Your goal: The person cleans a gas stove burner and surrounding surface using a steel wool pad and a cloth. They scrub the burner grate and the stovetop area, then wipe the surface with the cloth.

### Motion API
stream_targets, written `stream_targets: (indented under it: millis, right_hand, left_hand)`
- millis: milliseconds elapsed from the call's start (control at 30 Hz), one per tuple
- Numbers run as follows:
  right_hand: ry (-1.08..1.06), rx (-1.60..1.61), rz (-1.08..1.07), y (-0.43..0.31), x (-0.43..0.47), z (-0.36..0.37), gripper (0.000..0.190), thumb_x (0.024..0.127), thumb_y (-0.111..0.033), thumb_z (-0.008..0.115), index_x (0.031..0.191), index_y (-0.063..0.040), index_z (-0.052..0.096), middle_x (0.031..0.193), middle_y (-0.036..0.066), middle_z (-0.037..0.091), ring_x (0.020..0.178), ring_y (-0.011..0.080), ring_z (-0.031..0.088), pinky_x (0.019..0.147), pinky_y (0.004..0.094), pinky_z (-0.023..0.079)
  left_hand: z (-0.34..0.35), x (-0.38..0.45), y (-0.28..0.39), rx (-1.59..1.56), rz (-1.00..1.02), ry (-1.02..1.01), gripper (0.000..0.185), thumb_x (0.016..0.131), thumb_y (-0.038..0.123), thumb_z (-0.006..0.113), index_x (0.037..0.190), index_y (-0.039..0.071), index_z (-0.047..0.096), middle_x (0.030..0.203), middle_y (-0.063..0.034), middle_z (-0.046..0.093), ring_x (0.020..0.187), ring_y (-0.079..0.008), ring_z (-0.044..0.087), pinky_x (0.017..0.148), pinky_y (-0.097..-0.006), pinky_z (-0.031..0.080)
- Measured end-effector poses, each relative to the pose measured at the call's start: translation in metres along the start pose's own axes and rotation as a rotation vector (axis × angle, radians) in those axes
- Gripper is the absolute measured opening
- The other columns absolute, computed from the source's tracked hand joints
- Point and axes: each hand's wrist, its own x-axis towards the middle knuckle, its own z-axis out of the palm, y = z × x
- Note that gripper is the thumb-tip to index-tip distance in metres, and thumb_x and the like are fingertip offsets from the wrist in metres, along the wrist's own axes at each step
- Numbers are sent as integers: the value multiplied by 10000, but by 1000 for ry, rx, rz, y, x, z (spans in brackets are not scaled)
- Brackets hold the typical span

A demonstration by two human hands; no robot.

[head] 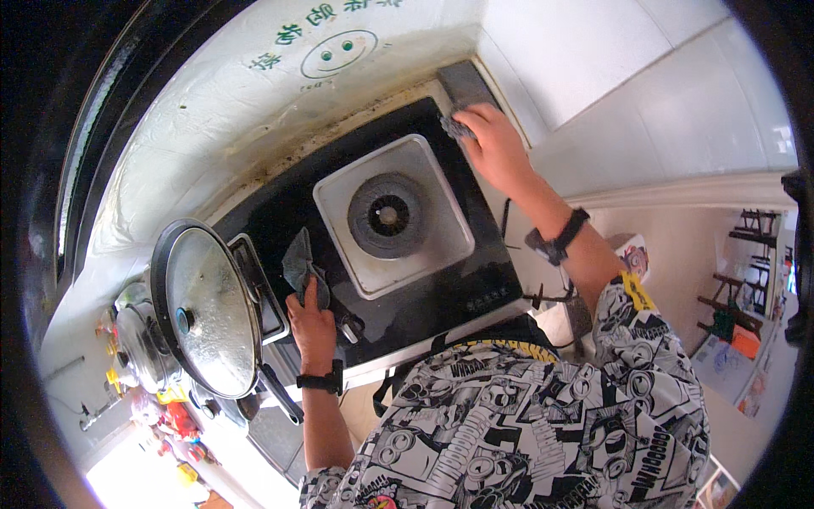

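My right hand [497, 149] grips a crumpled grey scouring pad or cloth [455, 126] at the back right corner of a black glass gas cooktop [420, 315]. On the cooktop's left part, my left hand [313, 332] has its fingers on a folded grey cloth [296, 261], which sticks up beyond the fingertips. Between my hands lies a square metal drip tray [439, 219] around a round burner [386, 216]. A control knob [348, 327] is close to my left fingers, near the front edge.
A wide pan with a glass lid [213, 312] covers the left burner; its handle [280, 391] juts toward me beside my left wrist. A glass-lidded pot [143, 347] stands farther left. Plastic film with green print [254, 114] lines the back wall. White tiles [591, 83] rise at right.
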Motion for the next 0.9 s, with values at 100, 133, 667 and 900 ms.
stream_targets:
  millis: [100, 133, 667, 900]
  right_hand:
    - [-138, -109, -31, 15, 50, 30, 352, 901, 17, 699, 1253, 9, 690, 1200, 204, 649, 1104, 422, 637, 974, 532, 554]
    - [-210, -162, -5, 22, 59, 41, 348, 907, 21, 687, 1255, 12, 692, 1207, 207, 648, 1106, 423, 638, 982, 534, 555]
    - [-547, -125, -265, 14, 122, 70, 231, 881, -44, 720, 1111, -25, 732, 1077, 209, 715, 1037, 454, 683, 870, 564, 570]
    - [-505, 10, -428, -71, 128, 131, 116, 836, -35, 662, 944, -14, 696, 988, 200, 668, 997, 445, 669, 840, 570, 557]
  left_hand:
    - [-11, 0, 11, -60, -51, -64, 773, 818, -12, 612, 1566, 166, 528, 1312, -253, 470, 1216, -464, 548, 1051, -528, 504]
    - [-10, -2, 11, -52, -12, -24, 765, 819, -14, 610, 1559, 163, 535, 1298, -242, 472, 1200, -461, 557, 1043, -527, 513]
    - [-29, -16, 17, -168, -87, -108, 724, 838, 8, 660, 1532, 199, 576, 1319, -224, 483, 1246, -446, 542, 1065, -518, 505]
    - [-39, -16, 18, -241, -63, -183, 723, 846, 22, 654, 1546, 167, 553, 1432, -273, 475, 1278, -482, 533, 1055, -538, 524]
